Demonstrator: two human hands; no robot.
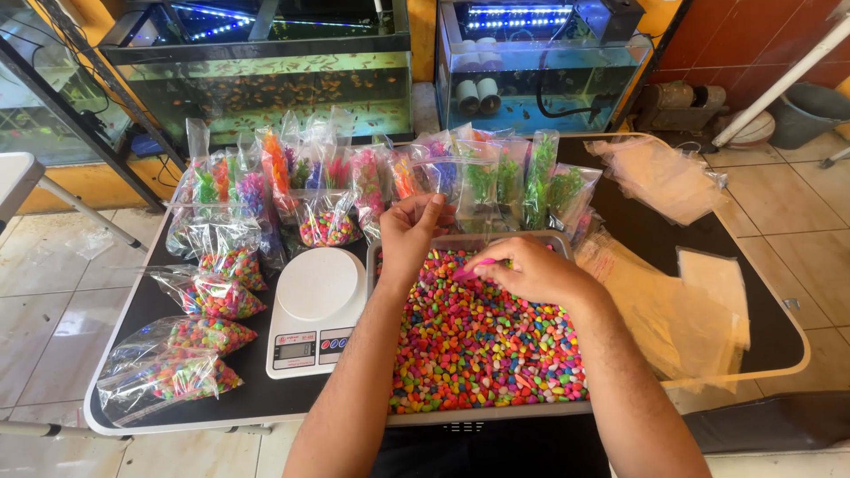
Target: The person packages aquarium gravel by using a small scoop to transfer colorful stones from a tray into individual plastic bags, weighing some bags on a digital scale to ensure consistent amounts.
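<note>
Both hands worked over the tray of coloured pebbles (478, 354). The right hand (531, 270) was closed on a pink scoop (474, 268), its long axis pointing left toward the left hand (412, 232), which pinched a clear bag (447, 181) just above the tray's far rim.

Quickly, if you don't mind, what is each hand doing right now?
Left hand: fingers pinched shut on the top of a clear plastic bag.
Right hand: closed on a pink scoop, over the tray of coloured pebbles.
</note>
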